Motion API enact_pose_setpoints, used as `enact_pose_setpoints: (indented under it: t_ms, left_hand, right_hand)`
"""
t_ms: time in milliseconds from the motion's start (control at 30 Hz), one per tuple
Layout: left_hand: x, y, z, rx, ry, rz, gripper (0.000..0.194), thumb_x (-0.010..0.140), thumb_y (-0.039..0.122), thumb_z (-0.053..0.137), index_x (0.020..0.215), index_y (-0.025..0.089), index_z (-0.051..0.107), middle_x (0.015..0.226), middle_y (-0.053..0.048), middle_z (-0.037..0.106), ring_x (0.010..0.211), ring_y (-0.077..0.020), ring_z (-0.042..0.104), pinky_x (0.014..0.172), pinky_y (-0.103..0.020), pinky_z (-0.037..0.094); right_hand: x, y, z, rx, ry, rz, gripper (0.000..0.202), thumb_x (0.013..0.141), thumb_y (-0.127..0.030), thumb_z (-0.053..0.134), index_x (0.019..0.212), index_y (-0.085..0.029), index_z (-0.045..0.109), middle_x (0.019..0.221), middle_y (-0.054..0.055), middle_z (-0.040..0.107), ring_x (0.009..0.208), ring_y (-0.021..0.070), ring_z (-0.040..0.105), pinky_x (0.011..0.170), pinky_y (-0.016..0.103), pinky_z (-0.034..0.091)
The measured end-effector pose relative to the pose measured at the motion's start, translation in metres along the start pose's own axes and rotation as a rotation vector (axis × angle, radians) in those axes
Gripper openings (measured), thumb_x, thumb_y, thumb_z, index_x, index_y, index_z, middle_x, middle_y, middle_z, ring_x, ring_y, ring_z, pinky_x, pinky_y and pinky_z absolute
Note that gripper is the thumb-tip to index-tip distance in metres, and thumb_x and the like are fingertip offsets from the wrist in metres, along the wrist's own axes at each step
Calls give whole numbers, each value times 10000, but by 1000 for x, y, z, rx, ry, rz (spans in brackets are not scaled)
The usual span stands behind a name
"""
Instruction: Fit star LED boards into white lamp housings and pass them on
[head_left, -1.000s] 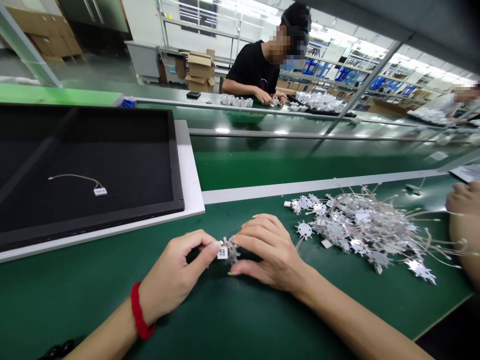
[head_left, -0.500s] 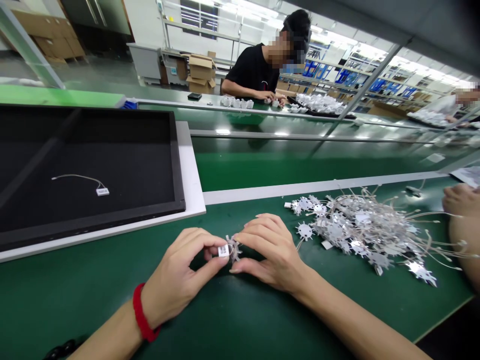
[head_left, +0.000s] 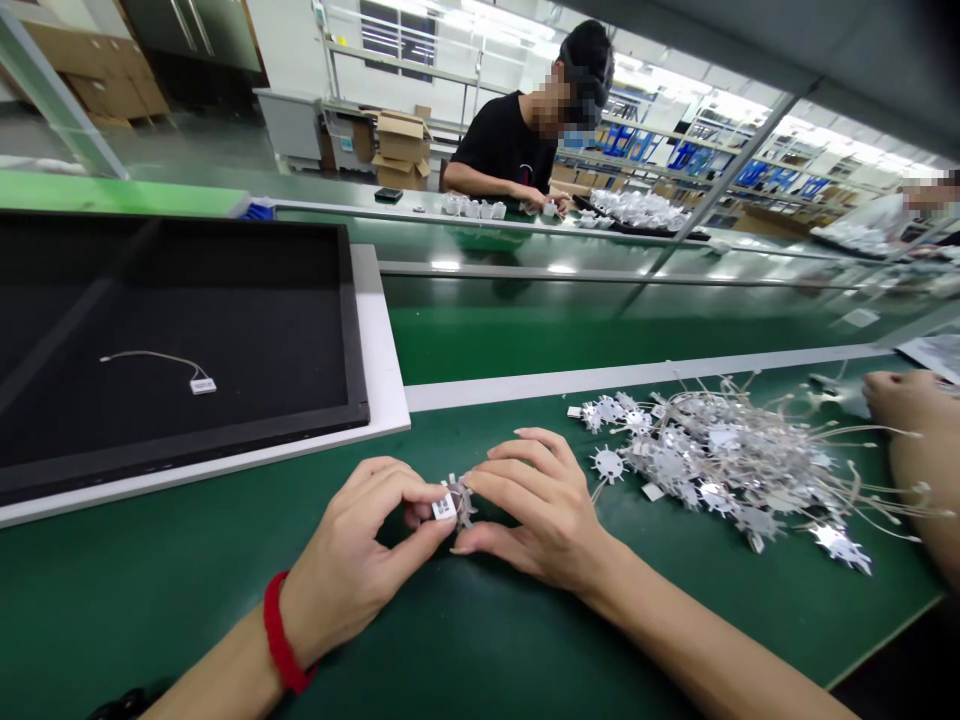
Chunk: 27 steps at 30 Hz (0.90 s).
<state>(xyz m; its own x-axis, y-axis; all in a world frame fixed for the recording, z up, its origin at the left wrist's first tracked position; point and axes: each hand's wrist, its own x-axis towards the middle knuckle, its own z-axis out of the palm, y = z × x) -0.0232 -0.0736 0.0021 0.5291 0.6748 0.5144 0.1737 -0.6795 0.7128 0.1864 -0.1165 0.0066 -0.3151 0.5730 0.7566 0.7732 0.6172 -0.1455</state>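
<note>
My left hand (head_left: 367,530), with a red band at the wrist, pinches a small white labelled block (head_left: 443,507) between thumb and forefinger. Right beside the block is a star-shaped metal plate (head_left: 463,502), standing on edge with its prongs outward. The thumb and fingers of my right hand (head_left: 540,505) close around the plate from the right. Whether block and plate are joined cannot be seen clearly. To the right lies a heap of similar star-shaped plates (head_left: 675,460) with thin wires and white blocks.
On the left a black tray (head_left: 356,350) rests on a white board (head_left: 386,345); inside lies one wired white block (head_left: 202,385). A neighbour's hand (head_left: 904,400) reaches in at the right, beyond the heap. Across the green bench (head_left: 480,325) a person (head_left: 502,140) handles white parts.
Both my hands have shifted slightly left with the block and plate, which are tilted a little differently. The neighbour's hand at the right has moved somewhat left.
</note>
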Motion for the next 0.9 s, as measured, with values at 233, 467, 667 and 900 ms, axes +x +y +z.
enact_pose_setpoints:
  t_ms: [233, 467, 667, 900]
  left_hand:
    - [2, 2, 0, -159, -37, -134, 137, 895, 136, 688, 958, 257, 673, 870, 36, 639, 774, -118, 620, 734, -214, 495]
    - [-1, 0, -1, -330, -15, -203, 375, 836, 263, 807, 1149, 350, 621, 1004, 35, 609, 912, -139, 611, 871, -225, 478]
    - [3, 0, -6, -708, -308, -480, 370, 875, 563, 717, 1059, 245, 677, 970, -6, 677, 910, -171, 625, 838, -252, 497]
    - [13, 7, -9, -953, -331, -651, 298, 815, 474, 819, 919, 212, 723, 797, 30, 729, 772, -103, 670, 780, -191, 508]
  right_hand:
    - [2, -2, 0, 24, 36, 19, 338, 947, -539, 628, 952, -205, 680, 815, -11, 787, 806, 174, 693, 936, 386, 435]
    - [5, -5, -2, 121, 89, 45, 391, 957, -572, 586, 952, -192, 680, 754, -9, 769, 761, 171, 698, 870, 374, 463]
    - [5, -6, -2, 149, 124, 16, 412, 969, -577, 560, 948, -185, 683, 732, 2, 764, 742, 167, 696, 880, 381, 473]
    - [2, -5, 1, 153, 56, 47, 367, 964, -558, 585, 996, -203, 674, 740, -8, 753, 740, 161, 700, 908, 384, 464]
